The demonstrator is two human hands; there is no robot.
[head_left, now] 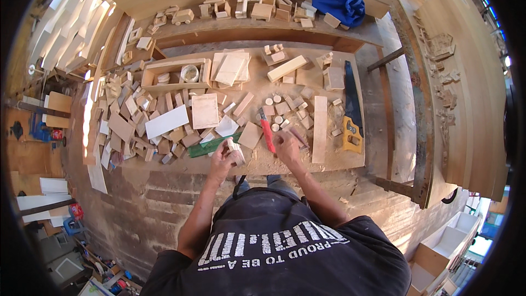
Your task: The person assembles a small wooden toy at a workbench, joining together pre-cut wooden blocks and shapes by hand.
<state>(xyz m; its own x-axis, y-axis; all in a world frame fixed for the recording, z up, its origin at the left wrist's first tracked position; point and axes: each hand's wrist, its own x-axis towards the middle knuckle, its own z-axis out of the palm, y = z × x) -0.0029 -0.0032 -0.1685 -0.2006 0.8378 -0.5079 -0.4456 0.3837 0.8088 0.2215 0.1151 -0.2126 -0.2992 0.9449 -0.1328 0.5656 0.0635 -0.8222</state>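
My left hand (220, 162) is closed around a small pale wooden piece (235, 153) at the bench's near edge. To its right, my right hand (288, 147) has curled fingers, and whatever they hold is hidden. A dark reddish-brown flat strip (299, 137) lies against that hand's far side. Just left of the right hand is a red-handled knife or scraper (267, 131). A green strip (209, 147) lies beside my left hand, and a square wooden tile (251, 135) sits between the two hands. Small round wooden discs (278, 120) lie beyond the right hand.
Loose wooden offcuts (121, 126) heap up at the left of the workbench (342, 156). Farther back stand a wooden tray (148, 85) and stacked boards (231, 68). A yellow-handled saw (352, 134) lies at the right edge. Wooden toys and a blue cloth (341, 5) occupy the back shelf.
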